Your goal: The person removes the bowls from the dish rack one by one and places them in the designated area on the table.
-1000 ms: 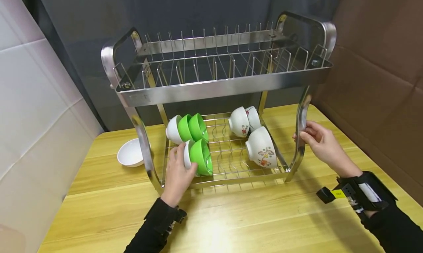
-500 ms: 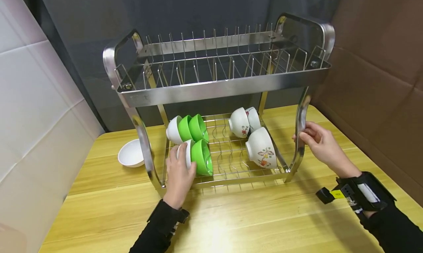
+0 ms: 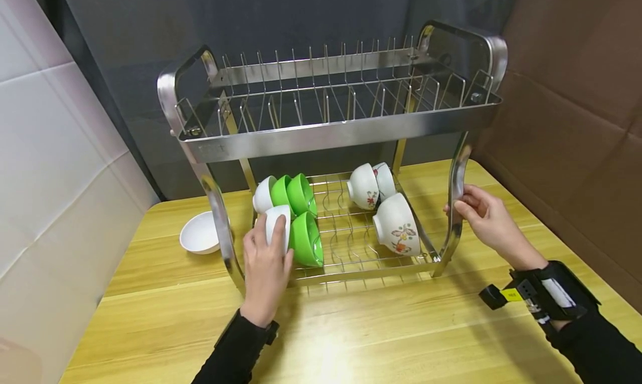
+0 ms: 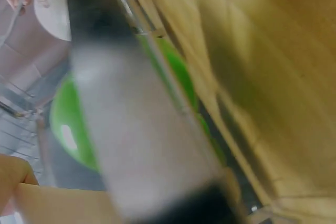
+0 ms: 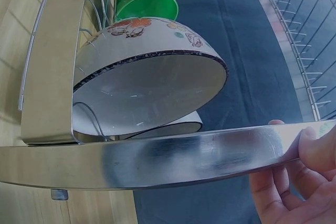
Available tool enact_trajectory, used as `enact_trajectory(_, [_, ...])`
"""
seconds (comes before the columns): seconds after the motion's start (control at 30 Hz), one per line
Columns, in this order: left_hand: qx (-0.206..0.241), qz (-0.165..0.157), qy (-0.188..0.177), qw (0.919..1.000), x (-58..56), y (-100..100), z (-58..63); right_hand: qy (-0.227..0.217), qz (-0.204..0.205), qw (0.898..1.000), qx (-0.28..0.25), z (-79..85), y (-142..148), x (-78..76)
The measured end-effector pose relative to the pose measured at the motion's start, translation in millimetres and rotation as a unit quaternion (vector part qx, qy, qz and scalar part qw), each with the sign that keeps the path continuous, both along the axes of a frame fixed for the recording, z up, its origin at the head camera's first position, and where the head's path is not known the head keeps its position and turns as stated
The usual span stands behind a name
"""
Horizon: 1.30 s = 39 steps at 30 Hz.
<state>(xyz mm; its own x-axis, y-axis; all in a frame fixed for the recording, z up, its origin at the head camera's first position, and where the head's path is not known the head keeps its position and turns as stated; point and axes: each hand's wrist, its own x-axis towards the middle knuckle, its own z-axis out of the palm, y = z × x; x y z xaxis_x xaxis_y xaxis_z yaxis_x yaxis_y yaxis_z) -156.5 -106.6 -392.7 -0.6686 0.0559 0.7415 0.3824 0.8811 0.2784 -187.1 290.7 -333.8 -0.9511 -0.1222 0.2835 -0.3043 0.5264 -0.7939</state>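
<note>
My left hand (image 3: 264, 264) grips a small plain white bowl (image 3: 278, 221), raised and tilted at the left of the rack's lower tier. Right beside it stands a green bowl (image 3: 307, 240) on edge. My right hand (image 3: 490, 221) pinches the right upright (image 3: 456, 186) of the metal dish rack (image 3: 346, 130), thumb in front and fingers behind. In the right wrist view that hand (image 5: 310, 174) holds the shiny metal strip (image 5: 210, 153) near a large floral bowl (image 5: 157, 87). A blurred grey band crosses the left wrist view and hides the held bowl.
Behind the held bowl stand another white bowl (image 3: 263, 195) and green bowls (image 3: 302, 194). Floral bowls (image 3: 397, 225) stand at the tier's right. A white bowl (image 3: 199, 232) sits on the wooden table (image 3: 351, 334), left of the rack. Wire prongs (image 3: 326, 102) line the upper tier.
My left hand has drawn the white bowl up and left, out from against the front green bowl. My right hand stays on the upright.
</note>
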Motion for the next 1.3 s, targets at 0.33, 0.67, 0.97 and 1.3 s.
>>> enact_trajectory(0.33, [0.01, -0.045, 0.067, 0.9967, 40.4, -12.3, 15.8, 0.005, 0.008, 1.0, -0.003, 0.1, 2.0, 1.7])
enact_trajectory(0.67, [0.088, -0.046, 0.169, 0.9806, 80.8, -47.7, 18.3, 0.007, 0.006, 1.0, -0.001, -0.7, 2.6, 1.2])
enact_trajectory(0.97, [0.207, 0.01, 0.224, 0.9524, 91.6, -68.4, 24.3, 0.0, 0.001, 1.0, 0.004, 0.3, 2.4, 1.6])
enact_trajectory(1.3, [0.258, 0.07, 0.027, 0.9632, 46.6, -125.8, 22.8, -0.01, -0.003, 1.0, 0.007, 0.7, 2.0, 1.1])
